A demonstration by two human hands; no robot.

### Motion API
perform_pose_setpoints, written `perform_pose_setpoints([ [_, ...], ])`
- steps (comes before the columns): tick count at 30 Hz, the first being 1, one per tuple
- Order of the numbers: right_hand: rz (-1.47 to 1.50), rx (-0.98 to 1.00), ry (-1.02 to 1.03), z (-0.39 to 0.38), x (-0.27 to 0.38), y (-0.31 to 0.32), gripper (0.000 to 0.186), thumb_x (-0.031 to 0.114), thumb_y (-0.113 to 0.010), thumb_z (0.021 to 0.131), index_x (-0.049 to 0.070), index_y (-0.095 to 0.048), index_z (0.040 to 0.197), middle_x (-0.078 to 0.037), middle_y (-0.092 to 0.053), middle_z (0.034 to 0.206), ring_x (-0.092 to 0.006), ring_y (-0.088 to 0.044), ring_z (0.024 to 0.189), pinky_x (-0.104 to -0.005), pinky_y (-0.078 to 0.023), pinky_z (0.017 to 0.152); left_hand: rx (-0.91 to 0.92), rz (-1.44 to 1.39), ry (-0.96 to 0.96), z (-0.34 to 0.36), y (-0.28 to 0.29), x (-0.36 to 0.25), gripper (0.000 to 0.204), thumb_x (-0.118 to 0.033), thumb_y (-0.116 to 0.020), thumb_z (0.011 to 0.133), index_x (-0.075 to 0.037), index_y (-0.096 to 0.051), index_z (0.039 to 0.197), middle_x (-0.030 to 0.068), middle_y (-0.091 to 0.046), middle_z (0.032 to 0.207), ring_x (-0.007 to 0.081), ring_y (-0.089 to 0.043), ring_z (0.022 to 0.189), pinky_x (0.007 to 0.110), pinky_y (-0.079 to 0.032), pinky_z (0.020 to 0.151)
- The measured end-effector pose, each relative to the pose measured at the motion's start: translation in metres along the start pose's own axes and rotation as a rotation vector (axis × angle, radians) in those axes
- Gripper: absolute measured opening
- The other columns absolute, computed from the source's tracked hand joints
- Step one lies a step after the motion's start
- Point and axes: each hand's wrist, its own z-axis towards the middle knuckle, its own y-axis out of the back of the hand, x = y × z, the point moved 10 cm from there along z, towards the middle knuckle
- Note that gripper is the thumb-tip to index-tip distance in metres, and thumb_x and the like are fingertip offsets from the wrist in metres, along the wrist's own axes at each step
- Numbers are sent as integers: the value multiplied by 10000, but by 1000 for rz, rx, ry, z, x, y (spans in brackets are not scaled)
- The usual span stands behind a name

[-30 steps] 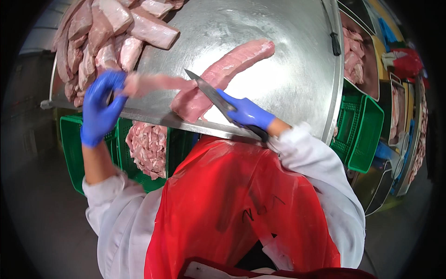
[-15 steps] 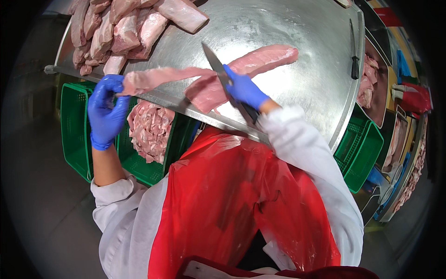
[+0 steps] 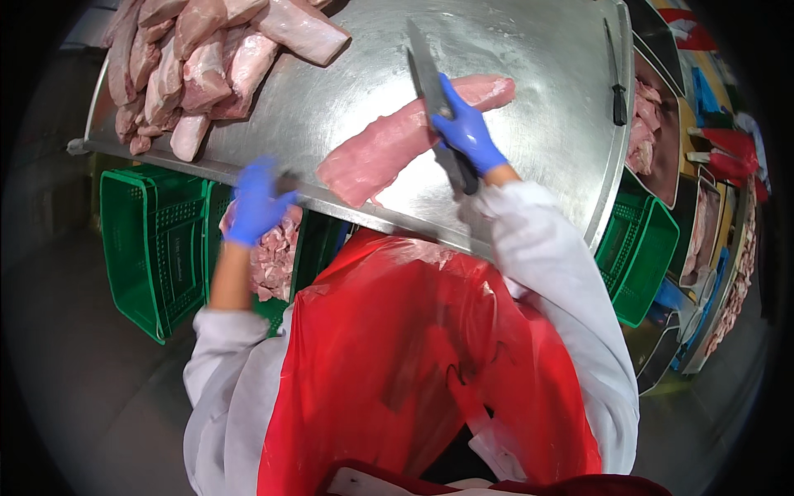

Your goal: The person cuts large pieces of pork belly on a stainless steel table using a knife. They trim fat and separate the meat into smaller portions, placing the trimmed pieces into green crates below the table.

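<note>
A long pink piece of trimmed meat (image 3: 372, 155) lies diagonally on the steel table. My blue-gloved right hand (image 3: 471, 136) grips a knife (image 3: 427, 73) over its right part, blade pointing to the far side and black handle toward me. My left hand (image 3: 258, 207), also blue-gloved and smeared by motion, is at the table's near edge above a green crate of meat trimmings (image 3: 273, 263). Its fingers look apart, and I see no meat in them. The hand hides part of the trimmings.
Large cuts of meat (image 3: 203, 70) are heaped at the table's far left. A second knife (image 3: 616, 87) lies by the right edge of the steel table (image 3: 546, 140). Green crates (image 3: 132, 248) stand below the left edge, another (image 3: 641, 256) at the right, beside a meat tray (image 3: 662, 182).
The thin strip of meat has left my left hand, which has moved right over the trimmings, its fingers opening. My right hand and the knife have lifted and shifted right along the meat.
</note>
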Motion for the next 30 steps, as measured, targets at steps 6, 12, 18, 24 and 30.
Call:
perform_pose_setpoints([
  [6, -445, 293, -213, -83, -11, -42, 765, 93, -468, 911, 254, -113, 1569, -293, -653, 840, -457, -643, 736, -538, -502, 711, 117, 54, 142, 109, -107, -122, 665, -298, -709, 736, -17, -455, 1282, 232, -521, 1270, 420, -502, 1175, 518, -423, 967],
  [12, -417, 347, -308, -168, -17, -31, 747, 120, -483, 915, 210, -128, 1566, -270, -648, 805, -447, -625, 680, -546, -484, 643, 209, -325, 382, 162, -109, -59, 581, -233, -715, 736, -2, -512, 1228, 263, -555, 1272, 402, -557, 1188, 473, -482, 964],
  [18, -114, 308, -360, -250, -25, 28, 773, 91, -536, 896, 218, -175, 1568, -201, -585, 693, -356, -592, 594, -435, -464, 618, 337, -1466, 285, 165, -110, -90, 842, -332, -760, 750, -4, -404, 1439, 134, -508, 1384, 265, -511, 1261, 385, -415, 1054],
  [24, -3, -73, -520, -313, -51, 102, 829, 137, -581, 901, 238, -117, 1580, -143, -599, 727, -300, -601, 626, -380, -485, 670, 338, -1609, -75, 291, 27, -353, 628, -356, -678, 910, -36, -457, 1403, 105, -521, 1360, 221, -525, 1203, 369, -428, 1009],
  [30, 25, -310, -474, -348, -73, 138, 832, 157, -610, 902, 196, -127, 1578, -135, -590, 722, -316, -590, 628, -394, -477, 643, 64, -623, -407, 330, -33, -407, 836, -499, -703, 852, 57, -420, 1409, 257, -517, 1381, 341, -504, 1291, 407, -382, 1089],
])
